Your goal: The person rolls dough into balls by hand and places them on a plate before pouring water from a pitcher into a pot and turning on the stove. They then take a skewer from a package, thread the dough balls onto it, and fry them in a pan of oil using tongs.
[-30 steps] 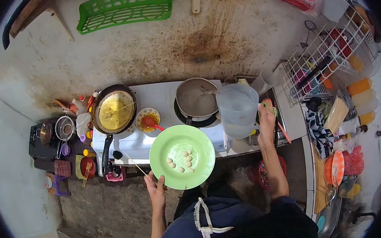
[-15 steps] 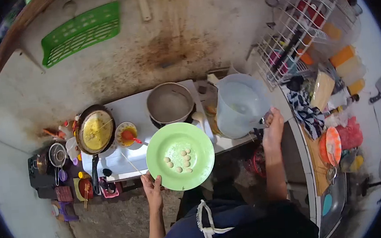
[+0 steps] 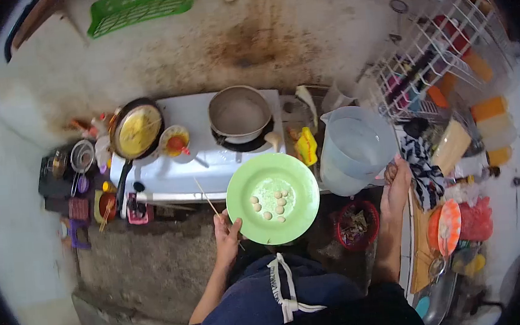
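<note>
My left hand (image 3: 226, 233) grips the rim of a light green plate (image 3: 304, 217) with several small pale balls (image 3: 279, 202) on it. A thin wooden skewer (image 3: 208, 197) sticks out from the same hand. At the right, my right hand (image 3: 398, 182) is closed at the handle side of a large translucent pitcher (image 3: 341, 171); the handle itself is mostly hidden by the fingers. The pitcher's spout points to the upper left. Beyond the plate, a grey pot (image 3: 239, 110) stands on the stove (image 3: 181, 175).
A frying pan (image 3: 138, 130) with yellow contents and a bowl (image 3: 175, 141) with a red utensil sit on the left. A yellow packet (image 3: 306, 146) lies beside the pitcher. Below is a red waste basket (image 3: 356, 225). A white wire rack (image 3: 429, 57) stands at the right.
The view has shifted. Against the stove, the pitcher and the plate have moved right and towards me. The yellow packet and more of the waste basket now show.
</note>
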`<action>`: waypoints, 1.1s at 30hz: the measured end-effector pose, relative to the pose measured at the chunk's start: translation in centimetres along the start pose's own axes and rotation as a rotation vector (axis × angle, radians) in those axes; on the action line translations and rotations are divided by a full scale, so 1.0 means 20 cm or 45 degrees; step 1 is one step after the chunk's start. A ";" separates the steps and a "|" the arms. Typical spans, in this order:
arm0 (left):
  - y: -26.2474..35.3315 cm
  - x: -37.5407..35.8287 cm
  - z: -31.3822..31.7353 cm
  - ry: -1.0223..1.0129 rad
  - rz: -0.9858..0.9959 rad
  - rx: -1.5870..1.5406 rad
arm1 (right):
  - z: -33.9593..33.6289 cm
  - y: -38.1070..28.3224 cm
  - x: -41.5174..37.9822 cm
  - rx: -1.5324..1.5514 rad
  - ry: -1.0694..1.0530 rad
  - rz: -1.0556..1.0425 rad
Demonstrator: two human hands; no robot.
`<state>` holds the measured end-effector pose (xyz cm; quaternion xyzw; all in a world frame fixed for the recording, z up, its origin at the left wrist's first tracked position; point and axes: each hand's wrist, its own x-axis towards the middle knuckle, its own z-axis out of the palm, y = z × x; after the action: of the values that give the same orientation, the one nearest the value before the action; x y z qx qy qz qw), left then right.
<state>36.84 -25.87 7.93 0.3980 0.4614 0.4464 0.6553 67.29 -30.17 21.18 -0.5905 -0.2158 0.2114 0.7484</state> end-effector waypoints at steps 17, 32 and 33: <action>0.05 0.13 -0.46 0.258 0.035 0.063 | 0.55 0.49 0.07 -0.159 -0.214 0.050; 0.06 0.25 -0.53 0.205 -0.009 0.064 | 0.70 0.54 0.09 -0.274 -0.232 0.054; 0.07 0.24 -0.52 0.206 -0.042 0.057 | 0.70 0.53 0.09 -0.274 -0.228 0.052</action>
<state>27.30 -19.66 5.41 0.3675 0.5291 0.4557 0.6142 60.09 -15.79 13.81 -0.6504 -0.2910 0.2540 0.6540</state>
